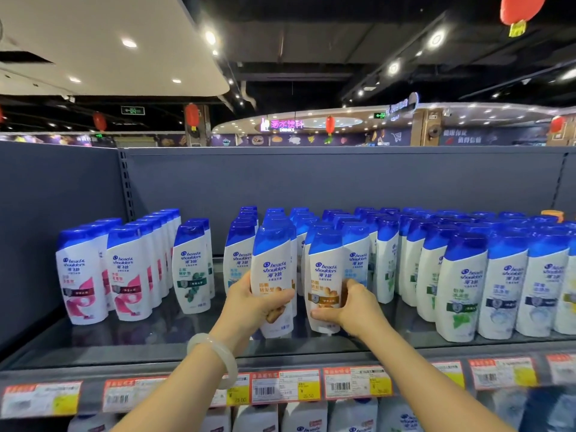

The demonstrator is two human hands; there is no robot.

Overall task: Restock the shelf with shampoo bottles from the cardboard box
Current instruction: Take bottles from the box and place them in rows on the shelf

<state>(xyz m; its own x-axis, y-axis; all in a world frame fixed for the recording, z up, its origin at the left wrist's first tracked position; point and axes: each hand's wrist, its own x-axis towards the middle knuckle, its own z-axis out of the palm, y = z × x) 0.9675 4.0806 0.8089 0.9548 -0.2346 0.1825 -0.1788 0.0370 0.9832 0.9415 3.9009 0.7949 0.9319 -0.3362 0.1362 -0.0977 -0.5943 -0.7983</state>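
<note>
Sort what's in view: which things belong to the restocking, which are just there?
Job: left hand and right hand, each holding an orange-label bottle; the shelf.

Just there: pink-label bottles, price tags, red lanterns.

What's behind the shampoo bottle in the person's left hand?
More blue-capped bottles stand in a row behind the held bottle, only their caps showing. Their labels are covered, so I cannot tell their kind.

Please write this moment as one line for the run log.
stage: placing on shelf | left hand: grips orange-label shampoo bottle | right hand: grips second orange-label bottle | both bottles upright
</note>
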